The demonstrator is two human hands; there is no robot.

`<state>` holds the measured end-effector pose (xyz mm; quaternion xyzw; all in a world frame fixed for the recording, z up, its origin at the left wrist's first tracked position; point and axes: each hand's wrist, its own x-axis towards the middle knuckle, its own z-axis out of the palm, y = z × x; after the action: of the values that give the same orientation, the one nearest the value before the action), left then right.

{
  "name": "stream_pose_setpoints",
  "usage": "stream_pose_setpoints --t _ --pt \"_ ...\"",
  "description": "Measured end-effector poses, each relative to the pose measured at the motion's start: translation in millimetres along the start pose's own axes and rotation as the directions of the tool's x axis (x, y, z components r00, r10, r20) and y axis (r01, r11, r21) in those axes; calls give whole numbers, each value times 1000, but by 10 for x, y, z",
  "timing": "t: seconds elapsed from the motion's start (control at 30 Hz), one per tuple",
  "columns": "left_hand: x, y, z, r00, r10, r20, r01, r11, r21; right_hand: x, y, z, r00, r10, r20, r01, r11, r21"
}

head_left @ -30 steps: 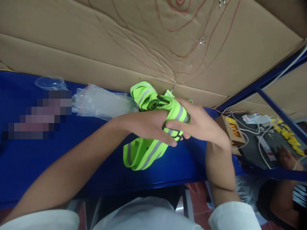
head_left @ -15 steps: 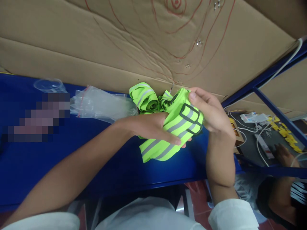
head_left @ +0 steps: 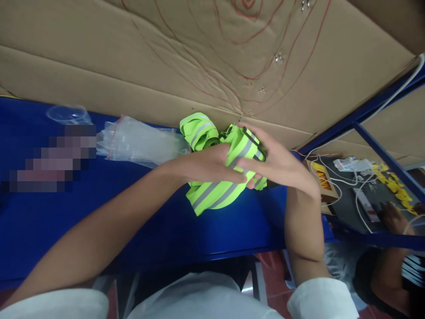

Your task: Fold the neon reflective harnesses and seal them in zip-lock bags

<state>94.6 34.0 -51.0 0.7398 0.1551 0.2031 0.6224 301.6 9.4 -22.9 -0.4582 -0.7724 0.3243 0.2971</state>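
Observation:
A neon green reflective strap bundle (head_left: 212, 195) with grey stripes and black buckles is held between both hands, above the blue table. My left hand (head_left: 215, 168) grips it from the left, thumb across its front. On the right side, my right hand (head_left: 272, 159) wraps round the folded part near the black buckle, its thumb pressed on the fabric. Just behind, a rolled green strap (head_left: 199, 130) lies on the table against the cardboard.
Clear plastic bags (head_left: 142, 141) lie left of the straps on the blue table (head_left: 109, 186). Cardboard (head_left: 166, 62) stands behind. Beyond a blue frame (head_left: 378, 148) at right are a yellow-labelled box (head_left: 320, 177), white cables and another person's hand (head_left: 395, 219).
My right hand has moved left and slightly down round the bundle, its thumb now across the front. The buckle part has turned and shifted left, and the bundle looks more bunched.

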Motion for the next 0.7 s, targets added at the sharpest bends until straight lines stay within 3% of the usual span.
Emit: stream_pose_setpoints --t 0.1,0.17,0.27,0.33,0.4,0.5,0.6,0.7 --pt "-4 -13 -21 997 -69 25 67 996 64 18 26 111 994 50 92 -54 998 38" --pt "-1 -41 -38 993 -115 5 115 993 20 52 48 186 999 30 23 -30 999 17" --pt "6 -77 -55 986 -161 -29 159 985 -67 84 47 191 979 -109 -171 90 990 -113" --pt "3 -77 -55 992 -121 -46 120 992 -30 75 30 105 976 -147 -160 133 986 -98" --pt "-9 -56 -44 996 -36 -82 44 995 93 44 16 -12 992 -97 -79 102 994 50" --pt "-32 -4 -27 992 49 -119 -25 981 193 -7 13 -124 998 58 30 -64 955 288" --pt "-49 37 -31 998 43 -39 -36 989 143 -22 18 -117 985 150 85 -171 918 359" --pt "-46 29 -55 999 -16 41 15 999 29 5 10 -87 986 163 28 -160 902 401"
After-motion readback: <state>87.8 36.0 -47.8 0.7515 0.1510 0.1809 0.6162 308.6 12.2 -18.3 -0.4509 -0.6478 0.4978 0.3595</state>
